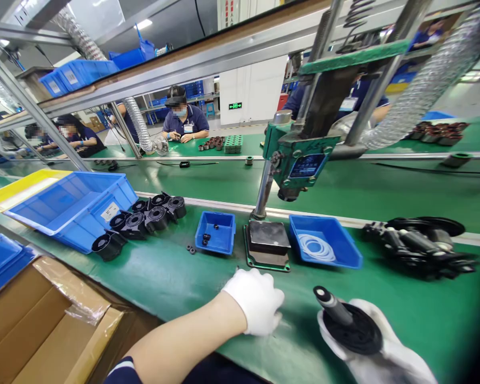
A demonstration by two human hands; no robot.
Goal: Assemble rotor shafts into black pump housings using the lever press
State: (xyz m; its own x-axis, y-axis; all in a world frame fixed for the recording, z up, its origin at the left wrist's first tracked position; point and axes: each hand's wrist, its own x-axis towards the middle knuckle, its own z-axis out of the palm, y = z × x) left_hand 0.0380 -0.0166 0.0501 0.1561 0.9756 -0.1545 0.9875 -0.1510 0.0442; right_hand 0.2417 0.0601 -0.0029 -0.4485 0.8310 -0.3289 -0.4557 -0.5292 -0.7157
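Note:
My right hand (384,349), in a white glove, grips a black disc with a grey shaft (352,328); the shaft tilts up and to the left. My left hand (256,303), also gloved in white, is low over the green bench with its fingers curled. Whatever it may hold is hidden beneath it. Just beyond that hand is the flat metal base block (269,237) of a green bench press (300,154). Left of the block, a small blue bin (227,245) contains a few small black rings. On the right, another blue bin (346,253) holds coiled white tubing.
Several black round housings (157,216) stand in rows beside a large blue crate (80,226). A pile of dark shafted parts (424,248) lies at right. An open cardboard box (28,320) is at lower left. Co-workers sit across the conveyor (224,178).

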